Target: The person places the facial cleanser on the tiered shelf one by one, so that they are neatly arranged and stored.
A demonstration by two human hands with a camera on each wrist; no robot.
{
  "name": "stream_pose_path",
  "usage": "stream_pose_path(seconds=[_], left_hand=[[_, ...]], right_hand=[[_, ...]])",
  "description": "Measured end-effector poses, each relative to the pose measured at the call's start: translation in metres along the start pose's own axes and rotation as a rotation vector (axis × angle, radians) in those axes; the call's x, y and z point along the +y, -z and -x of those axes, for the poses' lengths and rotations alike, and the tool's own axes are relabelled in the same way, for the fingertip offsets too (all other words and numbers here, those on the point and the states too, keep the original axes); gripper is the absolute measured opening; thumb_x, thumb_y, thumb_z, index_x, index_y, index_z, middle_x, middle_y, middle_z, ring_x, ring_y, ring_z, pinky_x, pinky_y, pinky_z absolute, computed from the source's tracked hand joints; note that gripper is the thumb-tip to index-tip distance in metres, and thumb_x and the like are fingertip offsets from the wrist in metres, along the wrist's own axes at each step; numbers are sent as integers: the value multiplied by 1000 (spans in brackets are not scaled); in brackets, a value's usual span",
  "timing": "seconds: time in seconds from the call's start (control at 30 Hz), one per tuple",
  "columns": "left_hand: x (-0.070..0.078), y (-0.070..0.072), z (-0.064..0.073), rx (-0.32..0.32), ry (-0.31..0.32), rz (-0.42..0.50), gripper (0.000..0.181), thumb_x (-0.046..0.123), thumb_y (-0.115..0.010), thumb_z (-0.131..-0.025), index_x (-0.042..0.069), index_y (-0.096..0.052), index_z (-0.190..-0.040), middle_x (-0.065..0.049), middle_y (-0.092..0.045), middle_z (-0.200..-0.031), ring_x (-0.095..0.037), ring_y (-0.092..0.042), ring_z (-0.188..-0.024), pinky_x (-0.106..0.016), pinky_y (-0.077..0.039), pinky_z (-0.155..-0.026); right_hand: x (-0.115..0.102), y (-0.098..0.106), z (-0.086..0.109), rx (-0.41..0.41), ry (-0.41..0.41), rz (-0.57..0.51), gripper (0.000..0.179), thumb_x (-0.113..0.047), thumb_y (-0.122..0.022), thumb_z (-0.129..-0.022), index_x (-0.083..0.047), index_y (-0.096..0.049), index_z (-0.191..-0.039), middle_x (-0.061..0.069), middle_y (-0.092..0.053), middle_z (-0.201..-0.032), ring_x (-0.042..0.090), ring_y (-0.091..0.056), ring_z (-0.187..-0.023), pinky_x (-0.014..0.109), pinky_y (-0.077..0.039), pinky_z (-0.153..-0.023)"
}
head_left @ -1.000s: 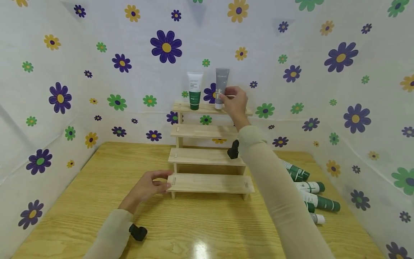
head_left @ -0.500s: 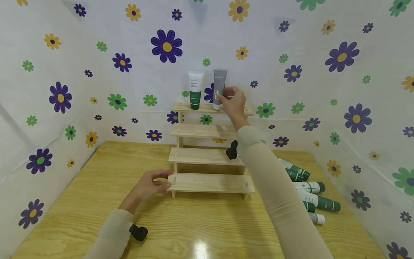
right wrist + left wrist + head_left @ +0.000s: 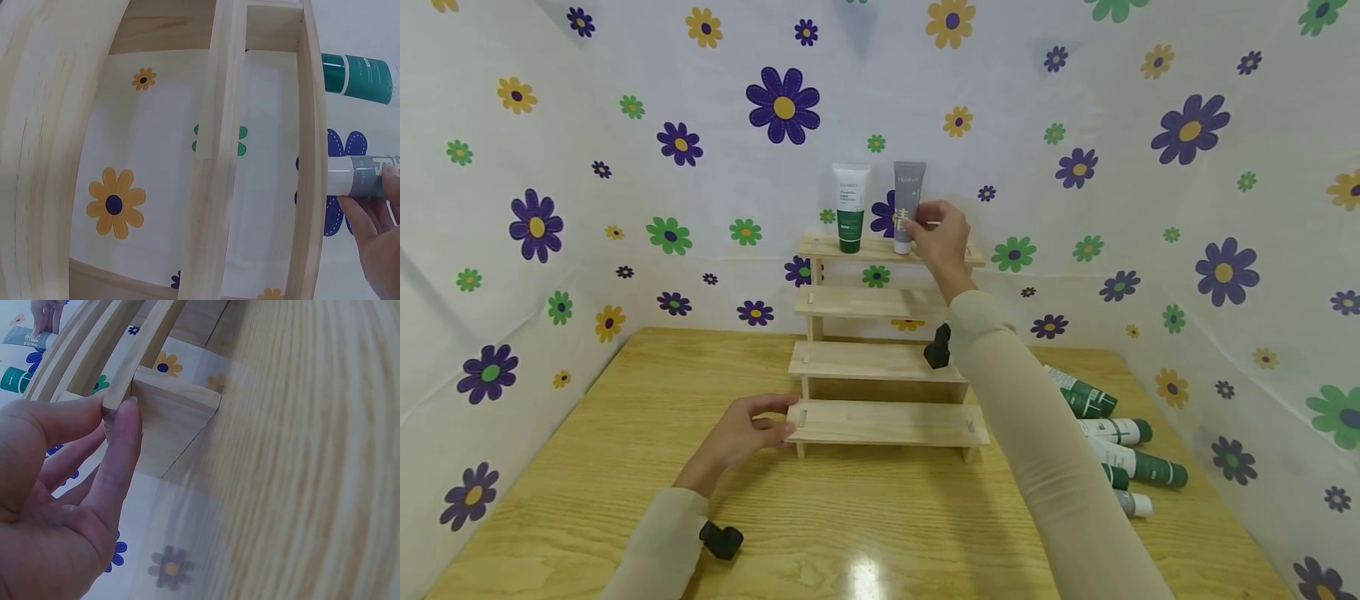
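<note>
A tiered wooden rack (image 3: 887,423) stands on the table. On its top shelf, a grey tube (image 3: 908,187) with a white cap stands upright, cap down. My right hand (image 3: 946,237) holds it low down between thumb and fingers; the right wrist view shows the same tube (image 3: 365,178) at the shelf's edge. Left of it stands a white and green tube (image 3: 851,212), apart from the grey one. My left hand (image 3: 737,437) pinches the left end of the lowest shelf; in the left wrist view, thumb and finger (image 3: 119,456) grip the board's corner (image 3: 128,387).
Several green and white tubes (image 3: 1150,468) lie in a pile on the right of the wooden table (image 3: 865,517), partly behind my right sleeve (image 3: 1037,433). A white cloth with printed flowers (image 3: 715,200) surrounds the table at the back and sides.
The grey tube and my right hand have shifted slightly left along the top shelf, then stayed nearly still. My left hand keeps its hold on the lowest shelf.
</note>
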State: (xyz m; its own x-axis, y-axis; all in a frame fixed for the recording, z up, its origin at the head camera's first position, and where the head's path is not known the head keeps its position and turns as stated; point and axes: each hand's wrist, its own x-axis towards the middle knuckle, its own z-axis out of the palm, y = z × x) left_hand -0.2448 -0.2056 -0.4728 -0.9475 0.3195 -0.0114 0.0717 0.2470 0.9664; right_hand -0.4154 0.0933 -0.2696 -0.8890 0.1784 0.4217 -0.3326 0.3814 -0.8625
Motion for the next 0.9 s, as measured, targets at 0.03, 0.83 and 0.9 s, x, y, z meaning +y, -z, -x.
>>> stream_pose_path(seconds=[0.03,0.83,0.9], left_hand=[[0,0,0,2,-3,0,53,9,-70,-98,-1,-53,-148,-28,-52,-150,-22,-73,-106,-30,-64,-85],[2,-4,2,48,4,-27,50,9,-70,-98,2,-56,-146,-27,-61,-137,-25,-73,-107,-32,-65,-84],[2,-4,2,45,5,-25,50,9,-70,-98,2,-56,-146,-27,-60,-137,-25,-73,-106,-33,-65,-84]], right_hand=[[0,0,0,2,3,1,30,-8,-74,-95,2,-67,-122,19,-71,-124,30,-70,-111,34,-59,-99],[5,3,0,-49,18,35,31,-12,-72,-98,1,-64,-125,18,-70,-126,29,-67,-112,37,-57,-102],[5,4,0,-50,23,43,31,-13,-72,-98,0,-64,-125,18,-70,-125,28,-67,-112,36,-57,-102]])
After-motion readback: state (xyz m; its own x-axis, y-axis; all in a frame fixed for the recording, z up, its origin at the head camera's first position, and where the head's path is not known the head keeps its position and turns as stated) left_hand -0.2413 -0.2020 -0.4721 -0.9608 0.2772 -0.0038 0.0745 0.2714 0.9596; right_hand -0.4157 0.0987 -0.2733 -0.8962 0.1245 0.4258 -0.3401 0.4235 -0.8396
